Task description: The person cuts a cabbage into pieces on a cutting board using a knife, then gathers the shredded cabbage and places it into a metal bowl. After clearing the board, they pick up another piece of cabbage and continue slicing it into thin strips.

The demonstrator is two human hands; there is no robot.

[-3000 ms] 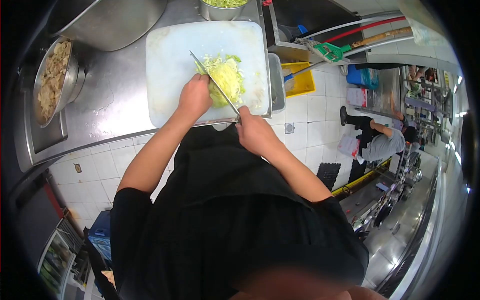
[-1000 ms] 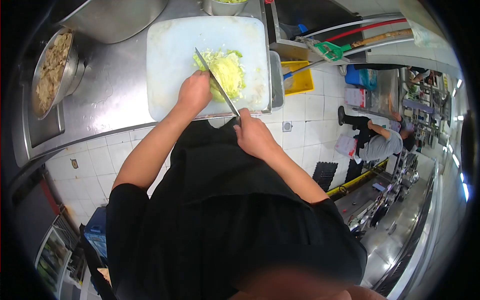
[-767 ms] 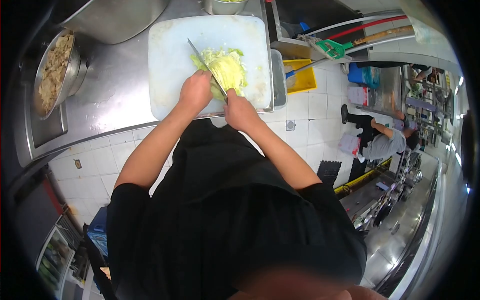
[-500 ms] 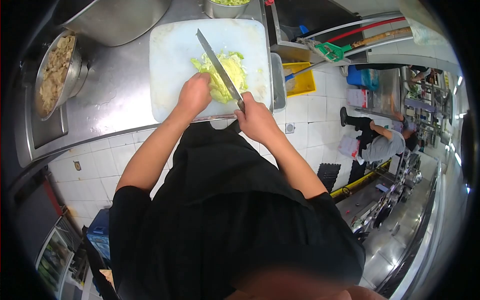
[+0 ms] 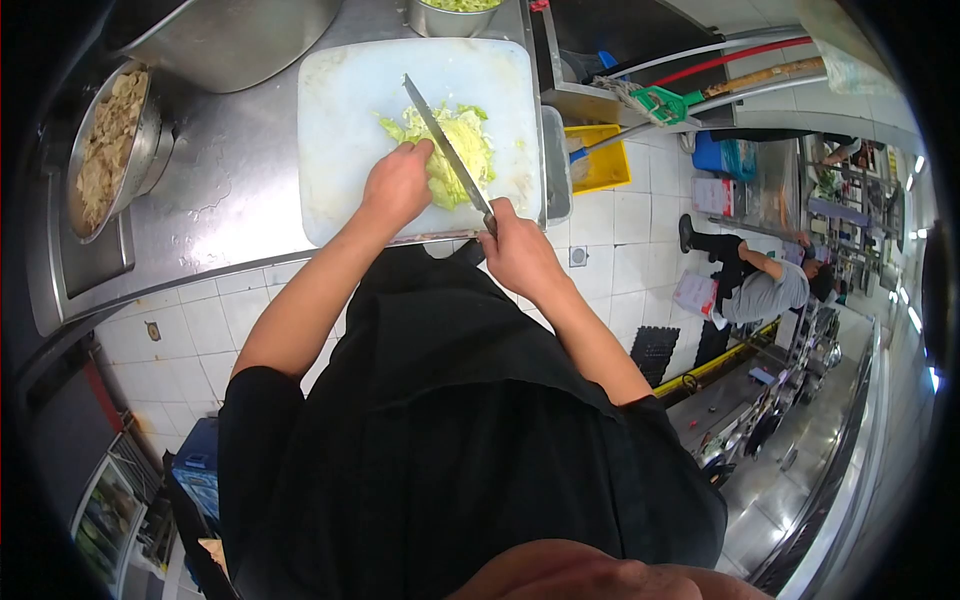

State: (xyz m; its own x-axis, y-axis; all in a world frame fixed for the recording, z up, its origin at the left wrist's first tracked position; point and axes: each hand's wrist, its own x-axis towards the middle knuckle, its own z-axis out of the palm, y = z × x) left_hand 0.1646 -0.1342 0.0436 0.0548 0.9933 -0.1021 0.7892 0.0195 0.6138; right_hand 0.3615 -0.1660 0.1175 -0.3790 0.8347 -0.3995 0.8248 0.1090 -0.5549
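Note:
A white cutting board lies on the steel counter with a pile of shredded green-yellow lettuce on its right half. My right hand is closed around the handle of a long knife. Its blade slants up and left across the lettuce, tip toward the far side of the board. My left hand presses on the left side of the pile, fingers curled and knuckles beside the blade. The fingertips are hidden from me.
A bowl of pale brown chunks stands at the left, near a big steel pot. Beyond the board is a metal bowl of chopped greens. Long-handled tools lean at the right above a yellow bin. A person works farther off.
The knife and my right hand have shifted slightly right and toward me. My left hand has moved a little to the right along the lettuce.

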